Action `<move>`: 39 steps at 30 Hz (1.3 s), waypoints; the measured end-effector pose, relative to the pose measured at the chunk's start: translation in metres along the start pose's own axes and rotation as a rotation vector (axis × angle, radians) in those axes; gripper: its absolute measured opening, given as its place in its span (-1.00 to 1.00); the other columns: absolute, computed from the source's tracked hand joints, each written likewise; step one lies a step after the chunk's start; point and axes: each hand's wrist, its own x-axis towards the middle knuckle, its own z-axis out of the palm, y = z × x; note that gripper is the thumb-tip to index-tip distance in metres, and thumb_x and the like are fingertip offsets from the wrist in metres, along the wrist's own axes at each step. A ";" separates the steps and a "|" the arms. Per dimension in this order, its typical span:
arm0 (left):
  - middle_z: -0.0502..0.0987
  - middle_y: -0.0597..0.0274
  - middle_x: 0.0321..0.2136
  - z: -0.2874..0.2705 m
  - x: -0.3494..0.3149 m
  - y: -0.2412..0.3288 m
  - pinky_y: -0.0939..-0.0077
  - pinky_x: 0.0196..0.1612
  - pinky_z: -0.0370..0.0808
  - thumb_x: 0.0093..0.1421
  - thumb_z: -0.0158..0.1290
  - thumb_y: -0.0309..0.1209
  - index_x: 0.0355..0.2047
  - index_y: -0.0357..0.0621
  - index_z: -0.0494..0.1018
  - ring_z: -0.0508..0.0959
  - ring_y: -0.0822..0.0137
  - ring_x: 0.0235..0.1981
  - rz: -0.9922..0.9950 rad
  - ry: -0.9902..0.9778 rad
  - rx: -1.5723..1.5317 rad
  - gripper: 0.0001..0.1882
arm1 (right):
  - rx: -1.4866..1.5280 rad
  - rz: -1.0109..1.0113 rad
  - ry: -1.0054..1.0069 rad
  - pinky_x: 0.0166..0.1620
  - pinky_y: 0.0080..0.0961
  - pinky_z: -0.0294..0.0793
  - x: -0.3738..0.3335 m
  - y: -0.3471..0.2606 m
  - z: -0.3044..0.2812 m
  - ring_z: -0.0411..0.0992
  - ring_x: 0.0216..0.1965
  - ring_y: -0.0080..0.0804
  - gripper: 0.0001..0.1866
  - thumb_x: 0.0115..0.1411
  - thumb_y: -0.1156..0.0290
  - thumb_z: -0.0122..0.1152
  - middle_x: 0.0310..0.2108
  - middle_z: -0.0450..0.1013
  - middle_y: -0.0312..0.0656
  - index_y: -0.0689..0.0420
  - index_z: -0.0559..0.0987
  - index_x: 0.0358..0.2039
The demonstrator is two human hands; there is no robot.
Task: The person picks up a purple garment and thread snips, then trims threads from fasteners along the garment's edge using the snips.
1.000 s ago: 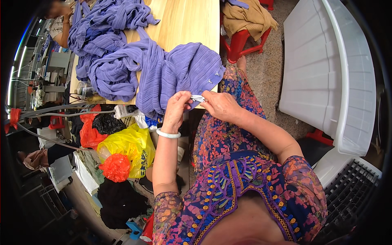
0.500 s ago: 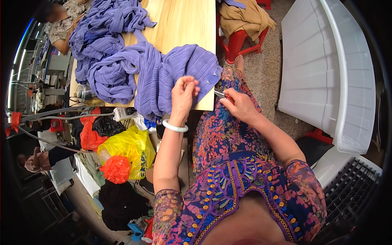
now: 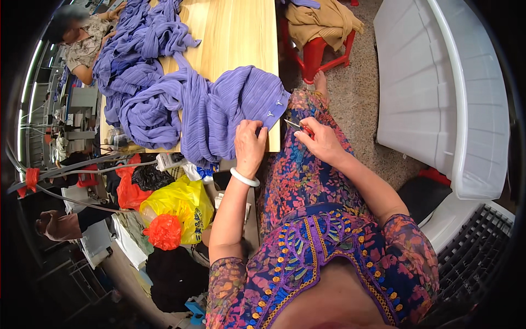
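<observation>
A purple ribbed knit cloth point(image 3: 246, 90) lies bunched across the wooden table, its flat edge at the near right corner. Two small white pieces of hardware point(image 3: 270, 114), too small to make out fully, sit along that edge. My left hand point(image 3: 250, 147), with a pale bangle at the wrist, rests at the cloth's near border, thumb and bent fingers closed on it. Just off the table's corner, my right hand point(image 3: 322, 142) is wrapped round small scissors point(image 3: 293, 125) with red handles; their metal tip points toward the cloth, apart from it.
More purple cloth point(image 3: 131, 66) heaps on the table's point(image 3: 230, 33) left. A red stool point(image 3: 318, 55) bearing tan cloth and a large translucent bin point(image 3: 422, 93) stand at right. Yellow and red plastic bags point(image 3: 186, 208) lie at left below the table. Another person point(image 3: 82, 49) sits far left.
My left hand has come down from above the cloth onto its near border, fingers bending. The scissors stay in my right hand, their tip a little more visible. The whole view has shifted slightly.
</observation>
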 end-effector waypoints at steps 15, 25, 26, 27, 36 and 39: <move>0.35 0.02 -0.50 0.009 0.002 0.013 0.25 -0.34 0.34 -0.09 -0.03 -0.53 -0.54 -0.29 0.36 0.38 0.05 -0.42 -0.007 0.049 0.277 -0.93 | 0.004 -0.025 -0.010 -0.50 -0.43 0.35 -0.001 0.004 0.006 0.39 -0.61 -0.29 -0.69 0.02 0.29 0.16 -0.65 0.37 -0.13 0.21 0.36 -0.31; 0.32 0.06 -0.53 0.010 0.001 0.001 0.24 -0.40 0.32 -0.07 -0.06 -0.56 -0.58 -0.23 0.33 0.35 0.07 -0.46 0.097 0.082 0.307 -0.99 | 0.017 -0.038 -0.041 -0.50 -0.42 0.36 -0.002 0.001 0.013 0.41 -0.60 -0.27 -0.68 0.02 0.29 0.15 -0.64 0.39 -0.11 0.23 0.35 -0.31; 0.33 0.07 -0.53 0.011 0.000 -0.002 0.25 -0.39 0.31 -0.06 -0.05 -0.56 -0.58 -0.23 0.33 0.35 0.07 -0.47 0.084 0.111 0.224 -0.98 | 0.007 -0.025 -0.047 -0.50 -0.42 0.36 -0.001 -0.001 0.013 0.41 -0.59 -0.27 -0.68 0.02 0.29 0.15 -0.63 0.40 -0.11 0.23 0.35 -0.31; 0.34 0.08 -0.54 0.010 0.000 -0.004 0.26 -0.38 0.30 -0.05 -0.05 -0.55 -0.58 -0.23 0.33 0.34 0.07 -0.48 0.071 0.142 0.140 -0.97 | -0.002 -0.013 -0.054 -0.49 -0.42 0.36 0.000 -0.003 0.013 0.41 -0.59 -0.27 -0.69 0.03 0.30 0.15 -0.62 0.40 -0.10 0.23 0.35 -0.31; 0.41 0.09 -0.53 -0.001 0.003 -0.023 0.38 -0.36 0.34 -0.01 -0.02 -0.45 -0.55 -0.27 0.40 0.42 0.17 -0.46 -0.252 -0.007 -0.236 -0.89 | -0.037 -0.169 -0.054 -0.52 -0.41 0.33 0.011 -0.020 0.019 0.38 -0.62 -0.28 -0.74 0.02 0.33 0.14 -0.67 0.34 -0.15 0.20 0.36 -0.35; 0.41 0.11 -0.53 -0.002 0.002 -0.026 0.45 -0.34 0.34 -0.01 -0.02 -0.46 -0.53 -0.27 0.41 0.43 0.23 -0.45 -0.269 -0.034 -0.289 -0.89 | -0.056 -0.199 -0.097 -0.52 -0.38 0.32 0.014 -0.025 0.022 0.37 -0.62 -0.29 -0.76 0.02 0.33 0.13 -0.67 0.33 -0.12 0.20 0.37 -0.38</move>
